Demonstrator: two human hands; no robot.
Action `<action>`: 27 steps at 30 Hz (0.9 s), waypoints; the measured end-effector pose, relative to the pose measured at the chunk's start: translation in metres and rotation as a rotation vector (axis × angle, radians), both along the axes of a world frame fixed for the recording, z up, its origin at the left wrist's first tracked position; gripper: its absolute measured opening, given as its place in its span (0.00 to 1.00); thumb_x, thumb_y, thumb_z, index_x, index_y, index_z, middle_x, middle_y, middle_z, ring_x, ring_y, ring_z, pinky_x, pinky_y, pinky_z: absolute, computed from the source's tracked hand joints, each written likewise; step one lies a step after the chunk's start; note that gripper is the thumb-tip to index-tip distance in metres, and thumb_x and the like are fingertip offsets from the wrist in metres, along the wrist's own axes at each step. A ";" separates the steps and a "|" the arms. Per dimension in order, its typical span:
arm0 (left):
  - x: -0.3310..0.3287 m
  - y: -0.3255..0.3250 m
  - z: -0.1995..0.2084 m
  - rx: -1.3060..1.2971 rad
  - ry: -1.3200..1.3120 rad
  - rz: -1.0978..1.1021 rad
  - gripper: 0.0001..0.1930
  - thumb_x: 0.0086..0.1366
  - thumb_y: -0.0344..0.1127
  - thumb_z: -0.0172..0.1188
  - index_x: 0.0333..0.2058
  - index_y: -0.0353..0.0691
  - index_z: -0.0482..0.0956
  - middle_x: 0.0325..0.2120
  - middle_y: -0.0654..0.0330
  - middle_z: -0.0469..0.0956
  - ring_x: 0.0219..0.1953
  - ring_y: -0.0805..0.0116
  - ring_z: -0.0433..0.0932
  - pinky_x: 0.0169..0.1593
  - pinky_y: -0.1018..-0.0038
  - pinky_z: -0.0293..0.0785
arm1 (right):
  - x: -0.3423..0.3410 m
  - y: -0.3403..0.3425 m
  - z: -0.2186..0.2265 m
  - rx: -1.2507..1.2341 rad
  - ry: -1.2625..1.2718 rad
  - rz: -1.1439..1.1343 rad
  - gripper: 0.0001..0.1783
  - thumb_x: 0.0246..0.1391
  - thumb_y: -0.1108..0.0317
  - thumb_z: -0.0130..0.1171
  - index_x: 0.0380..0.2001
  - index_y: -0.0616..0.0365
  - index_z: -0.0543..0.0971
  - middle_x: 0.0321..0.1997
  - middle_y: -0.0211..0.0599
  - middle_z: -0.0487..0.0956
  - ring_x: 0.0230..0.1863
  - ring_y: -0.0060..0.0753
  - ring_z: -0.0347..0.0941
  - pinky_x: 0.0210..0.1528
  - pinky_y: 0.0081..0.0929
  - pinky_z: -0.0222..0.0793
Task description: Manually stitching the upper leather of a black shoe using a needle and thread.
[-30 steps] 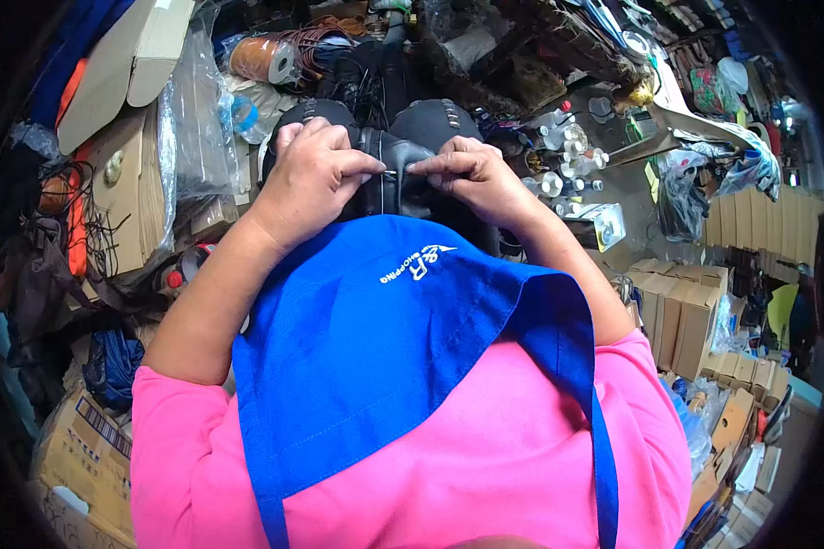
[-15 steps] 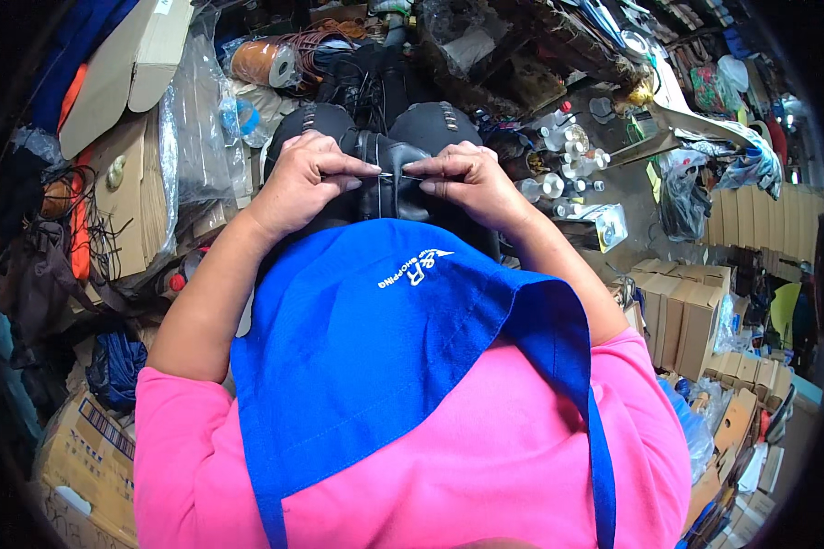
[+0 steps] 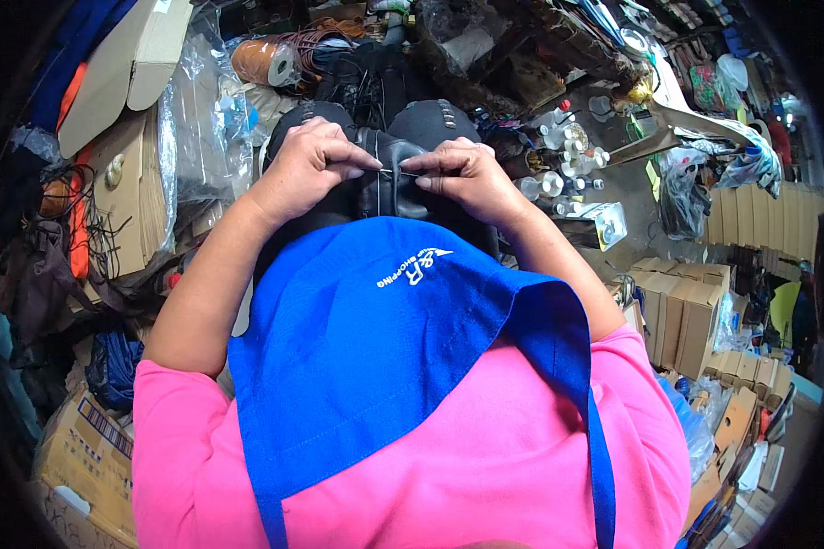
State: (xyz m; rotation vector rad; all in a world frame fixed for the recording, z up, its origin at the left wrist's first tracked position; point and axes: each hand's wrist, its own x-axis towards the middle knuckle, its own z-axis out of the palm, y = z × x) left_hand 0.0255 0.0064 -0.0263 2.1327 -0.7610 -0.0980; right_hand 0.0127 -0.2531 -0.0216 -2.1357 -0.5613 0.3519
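Note:
Across my lap, between my knees, lies a piece of black leather (image 3: pixel 403 199) with a seam or fold down it. My left hand (image 3: pixel 316 169) is closed in a pinch at the leather's left side. Facing it, my right hand (image 3: pixel 464 180) pinches at the right side, its fingertips close to the left ones. A thin, light, needle-like piece (image 3: pixel 390 171) spans the small gap between the fingertips. Along the leather runs a fine pale line, perhaps a thread (image 3: pixel 378 199). The curled fingers hide the grip ends. Below, a blue apron (image 3: pixel 357 339) covers my front.
An orange spool (image 3: pixel 256 64) and plastic-wrapped sheets (image 3: pixel 201 137) lie at the far left. Several bottles and jars (image 3: pixel 563 151) stand right of my knees. Cardboard boxes (image 3: pixel 682 306) are stacked at the right; another carton (image 3: pixel 87 467) sits at the lower left.
My left hand and forearm have shifted slightly, the wrist a little higher. The pale line on the leather shows less near the fingertips. My right hand has barely moved.

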 end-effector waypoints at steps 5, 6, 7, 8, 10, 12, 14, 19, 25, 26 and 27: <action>0.011 0.004 0.000 -0.035 0.121 -0.107 0.14 0.48 0.25 0.64 0.34 0.49 0.85 0.21 0.67 0.70 0.32 0.68 0.67 0.41 0.74 0.64 | 0.004 -0.002 0.001 0.014 0.025 0.028 0.15 0.45 0.66 0.65 0.39 0.41 0.84 0.27 0.29 0.78 0.34 0.27 0.72 0.42 0.24 0.64; 0.012 0.005 0.000 -0.032 0.112 -0.112 0.14 0.48 0.25 0.64 0.34 0.49 0.85 0.21 0.67 0.70 0.32 0.68 0.67 0.41 0.74 0.64 | 0.005 -0.003 0.001 0.020 0.019 0.042 0.15 0.45 0.66 0.65 0.39 0.41 0.84 0.27 0.29 0.78 0.34 0.27 0.72 0.42 0.24 0.64; 0.012 0.005 0.000 -0.018 0.120 -0.107 0.14 0.48 0.25 0.64 0.35 0.49 0.85 0.21 0.67 0.70 0.32 0.68 0.67 0.41 0.74 0.64 | 0.005 -0.004 0.001 -0.005 -0.009 0.051 0.15 0.45 0.68 0.65 0.40 0.44 0.83 0.27 0.29 0.77 0.33 0.26 0.72 0.41 0.24 0.66; 0.011 0.005 0.001 -0.006 0.130 -0.103 0.14 0.48 0.25 0.64 0.35 0.50 0.85 0.21 0.67 0.70 0.32 0.68 0.67 0.41 0.74 0.64 | 0.005 -0.004 0.000 -0.030 -0.036 0.059 0.16 0.45 0.70 0.65 0.40 0.46 0.83 0.26 0.29 0.76 0.33 0.24 0.71 0.40 0.24 0.68; 0.007 0.005 0.002 -0.002 0.111 -0.091 0.14 0.48 0.25 0.64 0.35 0.50 0.85 0.21 0.67 0.70 0.31 0.68 0.67 0.41 0.74 0.64 | 0.004 -0.004 0.000 -0.010 -0.015 0.053 0.15 0.45 0.67 0.65 0.40 0.43 0.83 0.27 0.28 0.77 0.34 0.25 0.71 0.42 0.24 0.65; 0.004 0.003 0.004 0.001 0.091 -0.075 0.14 0.48 0.25 0.64 0.34 0.50 0.85 0.20 0.67 0.70 0.31 0.68 0.67 0.41 0.73 0.64 | 0.003 -0.003 -0.001 0.009 0.005 0.052 0.15 0.45 0.65 0.65 0.40 0.40 0.83 0.28 0.28 0.78 0.35 0.27 0.71 0.43 0.25 0.63; 0.000 0.000 0.007 0.035 -0.038 -0.047 0.13 0.47 0.25 0.64 0.33 0.47 0.84 0.21 0.66 0.72 0.30 0.68 0.68 0.40 0.73 0.65 | 0.002 -0.002 -0.001 -0.021 -0.010 0.033 0.15 0.45 0.64 0.65 0.40 0.40 0.83 0.28 0.28 0.78 0.36 0.26 0.70 0.45 0.26 0.61; -0.006 -0.010 0.011 -0.030 0.082 0.017 0.10 0.47 0.26 0.65 0.31 0.43 0.82 0.23 0.64 0.76 0.31 0.68 0.72 0.41 0.72 0.67 | -0.004 0.003 -0.003 -0.025 0.000 -0.022 0.15 0.44 0.62 0.66 0.40 0.40 0.83 0.29 0.28 0.79 0.36 0.26 0.69 0.52 0.31 0.52; -0.011 -0.021 0.007 -0.049 0.202 0.137 0.07 0.47 0.26 0.65 0.28 0.39 0.81 0.25 0.62 0.78 0.31 0.68 0.73 0.40 0.73 0.69 | -0.010 0.014 -0.006 -0.027 0.026 -0.173 0.11 0.43 0.58 0.67 0.33 0.43 0.84 0.26 0.25 0.81 0.37 0.26 0.70 0.54 0.34 0.46; -0.012 -0.022 0.006 -0.073 0.241 0.163 0.07 0.47 0.26 0.65 0.27 0.39 0.80 0.25 0.62 0.78 0.31 0.68 0.73 0.40 0.73 0.69 | -0.010 0.016 -0.006 -0.080 -0.043 -0.197 0.10 0.43 0.58 0.68 0.31 0.44 0.84 0.25 0.25 0.81 0.37 0.26 0.71 0.53 0.35 0.46; -0.012 -0.023 0.005 -0.066 0.245 0.174 0.07 0.47 0.26 0.65 0.27 0.39 0.80 0.25 0.62 0.78 0.31 0.68 0.73 0.40 0.73 0.69 | -0.010 0.017 -0.006 -0.045 -0.055 -0.199 0.10 0.43 0.58 0.68 0.31 0.44 0.84 0.25 0.25 0.81 0.37 0.26 0.71 0.53 0.35 0.46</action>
